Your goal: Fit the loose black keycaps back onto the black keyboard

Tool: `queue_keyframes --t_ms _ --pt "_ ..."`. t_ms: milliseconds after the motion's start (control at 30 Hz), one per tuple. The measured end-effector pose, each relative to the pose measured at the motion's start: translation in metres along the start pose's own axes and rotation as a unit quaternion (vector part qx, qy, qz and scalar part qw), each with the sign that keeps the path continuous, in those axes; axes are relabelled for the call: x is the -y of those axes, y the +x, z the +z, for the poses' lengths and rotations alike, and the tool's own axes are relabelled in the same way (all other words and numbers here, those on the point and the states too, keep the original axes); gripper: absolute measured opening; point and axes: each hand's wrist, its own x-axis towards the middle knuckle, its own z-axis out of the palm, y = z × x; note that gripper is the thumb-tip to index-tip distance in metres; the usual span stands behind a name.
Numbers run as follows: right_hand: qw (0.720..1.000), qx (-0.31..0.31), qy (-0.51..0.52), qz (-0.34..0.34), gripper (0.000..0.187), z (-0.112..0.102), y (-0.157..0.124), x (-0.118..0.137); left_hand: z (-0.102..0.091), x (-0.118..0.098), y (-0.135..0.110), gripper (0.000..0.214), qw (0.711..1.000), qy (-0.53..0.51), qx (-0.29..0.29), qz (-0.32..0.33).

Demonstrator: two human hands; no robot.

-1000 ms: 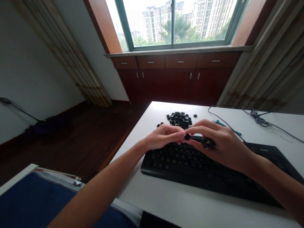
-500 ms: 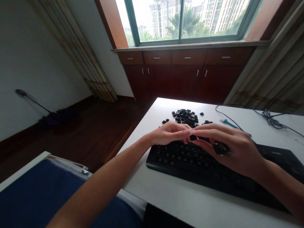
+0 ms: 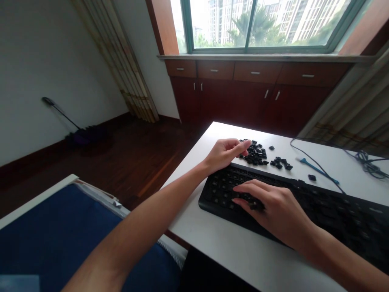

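The right hand (image 3: 275, 209), fingers parted, bends over a black keyboard (image 3: 322, 205) on the desk (image 3: 219, 239), lower right; the left hand (image 3: 223, 154) curls beside loose keys (image 3: 257, 155), right of centre. Whether either grips anything is unclear.

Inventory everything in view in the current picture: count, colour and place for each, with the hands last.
keyboard: one, black, on the table
loose keycaps: many, black, beyond the keyboard
slim tool: one, blue, beyond the keyboard
cable: at least one, dark, table's far right
table: one, white, under the keyboard
window: one, green-framed, top
buildings: several, pale, outside
cabinet: one, reddish brown, below the window
curtains: two, beige, flanking the window
mop or broom: one, dark, floor at left
cloth-covered item: one, navy, lower left
left hand: one, bare, near the keyboard's far left corner
right hand: one, bare, over the keyboard
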Motion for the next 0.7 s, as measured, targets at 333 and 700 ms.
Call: queue_keyframes --t_ms 333,700 --pt "0.991 -0.035 -0.084 -0.1 0.019 0.006 -0.005 0.002 0.001 0.006 0.0 0.047 0.999 0.034 0.006 0.013" --pt "0.984 -0.081 -0.119 -0.1 0.013 0.01 -0.005 0.012 0.001 0.008 0.001 0.048 0.999 0.038 0.021 0.018"
